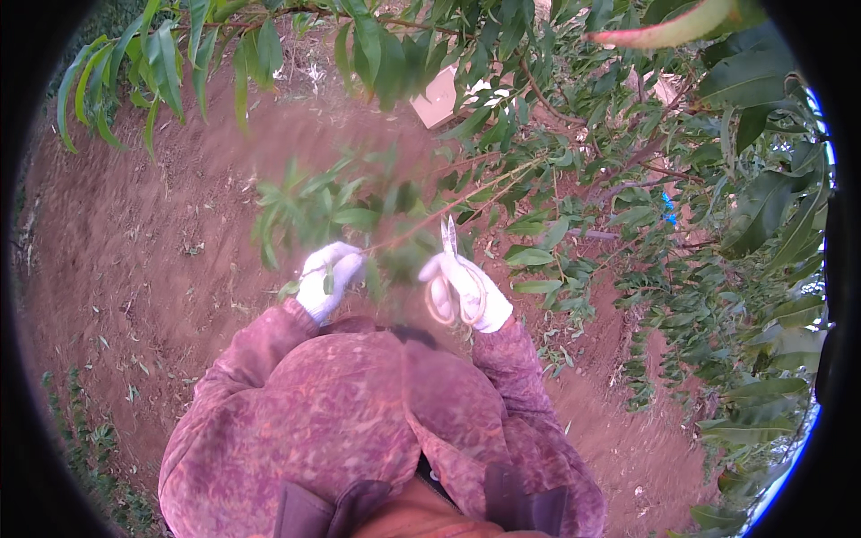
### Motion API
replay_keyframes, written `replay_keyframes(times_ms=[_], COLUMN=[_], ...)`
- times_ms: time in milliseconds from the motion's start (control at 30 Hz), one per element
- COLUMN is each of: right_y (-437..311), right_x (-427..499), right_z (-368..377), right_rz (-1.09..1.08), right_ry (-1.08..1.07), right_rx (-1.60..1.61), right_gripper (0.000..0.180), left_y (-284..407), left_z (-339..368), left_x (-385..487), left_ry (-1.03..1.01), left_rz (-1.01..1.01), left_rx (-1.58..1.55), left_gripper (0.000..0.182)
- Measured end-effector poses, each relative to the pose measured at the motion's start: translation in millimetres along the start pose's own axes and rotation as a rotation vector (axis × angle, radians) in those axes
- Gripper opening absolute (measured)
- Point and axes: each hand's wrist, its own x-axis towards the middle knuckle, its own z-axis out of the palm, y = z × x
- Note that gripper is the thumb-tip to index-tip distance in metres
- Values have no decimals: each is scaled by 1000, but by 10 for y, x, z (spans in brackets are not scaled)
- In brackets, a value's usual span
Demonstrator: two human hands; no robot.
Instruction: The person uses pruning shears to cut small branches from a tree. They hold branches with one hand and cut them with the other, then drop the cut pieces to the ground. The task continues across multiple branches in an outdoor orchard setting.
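White knit gloves cover both of my hands. My left hand [328, 279] is closed around a thin leafy branch [417, 231], which runs from the tree at the right down to my fingers. Long narrow leaves [323, 208] hang along it, blurred in places. In my right hand [467, 286] is a pair of scissors [448, 237] with pale loop handles; their pointed blades stick up close beside the branch. The blades look nearly together, and I cannot tell whether they touch the stem.
Dense foliage [672, 282] fills the right side, and another leafy bough [222, 40] hangs across the top. A cardboard box [440, 97] sits on the reddish soil [168, 222] behind the leaves. Something bright blue [668, 208] shows among the branches. Low green plants [87, 437] grow at lower left.
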Motion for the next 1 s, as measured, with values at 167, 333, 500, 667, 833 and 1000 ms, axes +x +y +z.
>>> replay_keyframes(times_ms=[167, 333, 500, 667, 833, 1000], right_y=[21, 85, 101, 125, 138, 167], right_x=[-84, -77, -108, -109, -130, -168], right_z=[-134, -217, -256, -265, -284, -283], right_rz=[-39, -97, -46, -49, -26, 45], right_ry=[-24, -27, -75, -29, -38, -57], right_rx=[-72, -193, -80, -162, -195, -132], right_gripper=[42, 42, 41, 44, 45, 40], left_y=[121, 418, 850, 1385, 2111, 2683], left_z=[13, -42, -81, -305, -541, -708], left_x=[52, 139, 214, 250, 285, 381], left_ry=[-2, -52, -15, 228, 616, 904], left_rz=[42, 281, 277, 662, 1187, 1370], left_rx=[-66, 142, 92, 524, 914, 1257], left_gripper=[25, 21, 13, 19, 29, 36])
